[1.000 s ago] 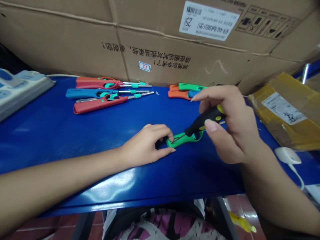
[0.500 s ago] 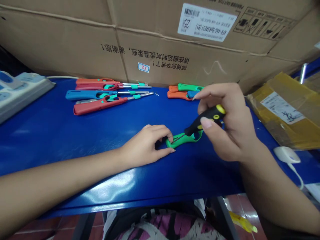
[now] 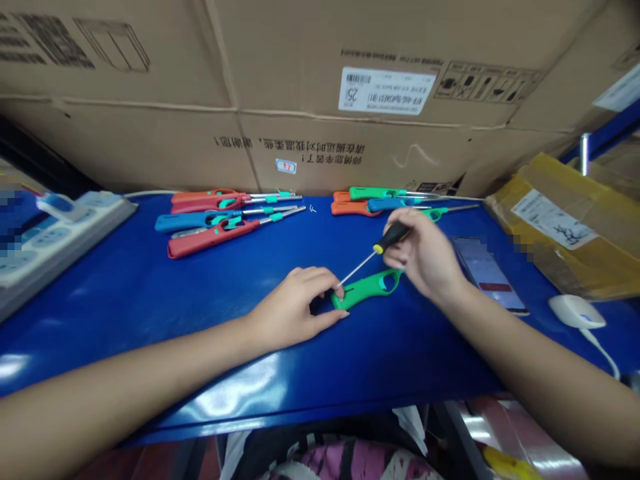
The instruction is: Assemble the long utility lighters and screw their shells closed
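Observation:
A green long-nosed lighter (image 3: 364, 289) lies on the blue tabletop, its trigger end pointing right. My left hand (image 3: 295, 305) pinches the butt end of it between thumb and fingers. In my right hand (image 3: 430, 257) is a screwdriver (image 3: 395, 237) with a black and yellow handle, held at a slant. Its thin metal shaft runs down left to the lighter's butt end, beside my left fingertips. Whether the tip touches the lighter, I cannot tell. The lighter's nozzle end is partly hidden by my right hand.
Several red and blue lighters (image 3: 215, 235) lie at the back left, more orange, green and blue ones (image 3: 357, 207) at the back right. A large carton (image 3: 295, 133) walls off the back. To the right are a phone (image 3: 487, 267), a white device (image 3: 577, 311) and a taped parcel (image 3: 595, 260); a power strip (image 3: 65, 233) is left.
My right hand has moved forward, and the screwdriver handle now leans away from me. The phone has come into sight beside my right wrist. My left hand keeps its pinch; the view has tilted upward.

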`<state>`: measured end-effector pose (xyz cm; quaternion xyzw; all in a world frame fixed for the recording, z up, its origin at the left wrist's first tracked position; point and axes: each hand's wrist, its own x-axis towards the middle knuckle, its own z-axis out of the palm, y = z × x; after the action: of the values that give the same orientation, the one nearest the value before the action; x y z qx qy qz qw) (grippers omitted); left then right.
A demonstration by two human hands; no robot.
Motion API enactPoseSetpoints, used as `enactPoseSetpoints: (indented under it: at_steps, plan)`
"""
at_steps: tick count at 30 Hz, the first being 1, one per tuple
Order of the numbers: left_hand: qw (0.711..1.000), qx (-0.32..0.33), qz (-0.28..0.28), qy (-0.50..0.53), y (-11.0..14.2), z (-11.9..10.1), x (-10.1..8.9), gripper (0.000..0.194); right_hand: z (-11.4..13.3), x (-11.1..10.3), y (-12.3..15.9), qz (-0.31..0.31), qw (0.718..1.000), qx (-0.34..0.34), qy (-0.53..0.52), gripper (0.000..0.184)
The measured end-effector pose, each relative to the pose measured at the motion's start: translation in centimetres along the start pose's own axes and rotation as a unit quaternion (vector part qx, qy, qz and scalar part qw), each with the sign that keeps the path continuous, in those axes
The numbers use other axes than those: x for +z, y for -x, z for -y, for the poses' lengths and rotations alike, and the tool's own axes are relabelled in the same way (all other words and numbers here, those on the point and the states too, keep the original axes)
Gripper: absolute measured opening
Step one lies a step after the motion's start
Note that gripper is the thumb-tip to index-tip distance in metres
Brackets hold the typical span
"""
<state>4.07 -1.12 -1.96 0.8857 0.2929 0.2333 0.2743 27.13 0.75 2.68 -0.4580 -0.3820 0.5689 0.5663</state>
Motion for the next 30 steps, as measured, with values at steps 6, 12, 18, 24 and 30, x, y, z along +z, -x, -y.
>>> enactPoseSetpoints:
  at_steps: [6, 12, 18, 24, 30]
  plan:
    - [0.98, 0.068, 0.05, -0.18, -0.2, -0.8, -0.9, 0.018, -1.7, -0.6, -0.7, -0.002, 0.996, 0.055, -0.071, 0.009]
    - [0.954, 0.117, 0.119, -0.25, -1.0, -1.3, -2.5, 0.022, -1.5, -0.6, -0.9, -0.001, 0.992, 0.075, -0.106, 0.01]
    - [0.927, 0.17, 0.18, -0.281, -2.5, -1.8, -3.9, 0.015, -1.5, -0.9, -1.1, 0.009, 0.986, 0.091, -0.136, 0.009]
    - [0.883, 0.248, 0.187, -0.352, -3.8, -1.5, -3.8, 0.013, -1.5, -1.1, -1.4, 0.013, 0.984, 0.098, -0.15, 0.011]
    - [0.894, 0.259, 0.169, -0.324, -4.0, -1.2, -3.4, 0.022, -1.7, -1.1, -1.3, 0.016, 0.983, 0.096, -0.157, 0.011]
